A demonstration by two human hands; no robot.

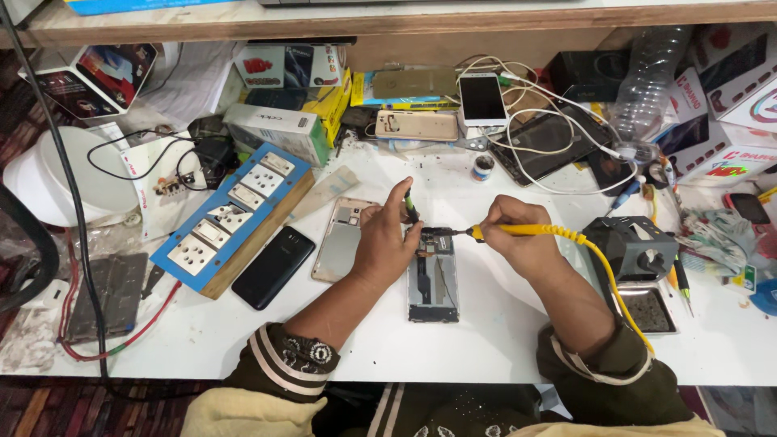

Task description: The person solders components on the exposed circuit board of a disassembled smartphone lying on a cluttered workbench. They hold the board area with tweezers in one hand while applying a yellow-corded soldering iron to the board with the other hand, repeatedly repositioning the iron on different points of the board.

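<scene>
Opened phone (433,283) lies bare-backed while right hand (518,239) grips yellow soldering iron (526,231), left hand (384,243) pinching tweezers (410,206).

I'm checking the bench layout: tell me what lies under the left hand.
Under the left hand lie the top end of the opened phone and the edge of a gold back cover. The hand pinches a slim dark tool. The part of the board beneath the palm is covered.

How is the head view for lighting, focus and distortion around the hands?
Head view: bright, even light, soft shadows; left hand, right hand and opened phone fairly sharp; white table near glare; shelf edge bows slightly from wide-angle distortion.
</scene>
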